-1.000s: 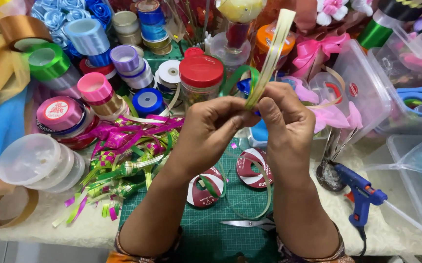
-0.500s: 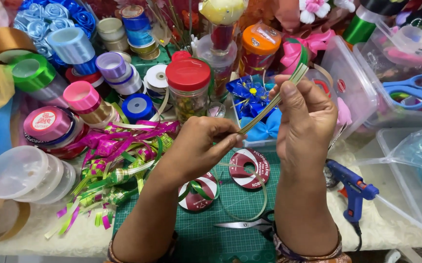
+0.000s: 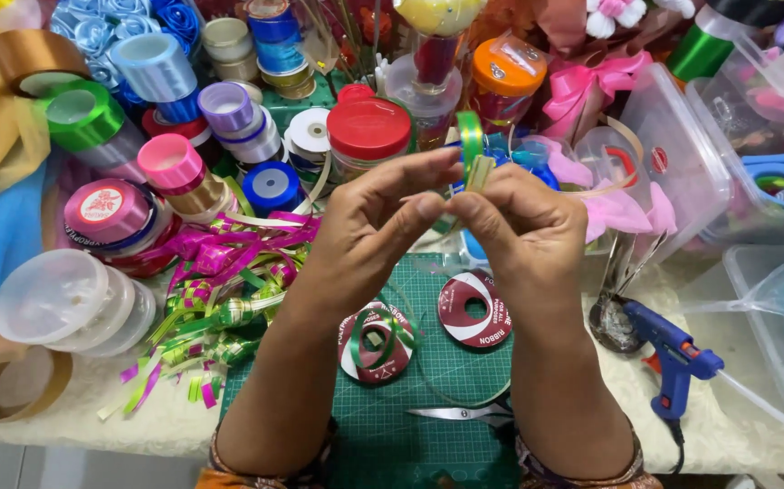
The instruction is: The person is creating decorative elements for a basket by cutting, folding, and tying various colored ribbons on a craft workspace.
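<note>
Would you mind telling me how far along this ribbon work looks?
Done: a heap of pink and green ribbon scraps beside the cutting mat. In hand: left hand and right hand pinch a folded green ribbon strip. Left: glue gun and scissors lie untouched.

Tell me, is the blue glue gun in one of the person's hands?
No, the blue glue gun lies on the table, right of both hands pinching a green ribbon.

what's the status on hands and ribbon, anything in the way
Left hand and right hand both pinch folded green ribbon. Held above green cutting mat. Nothing between them.
</note>
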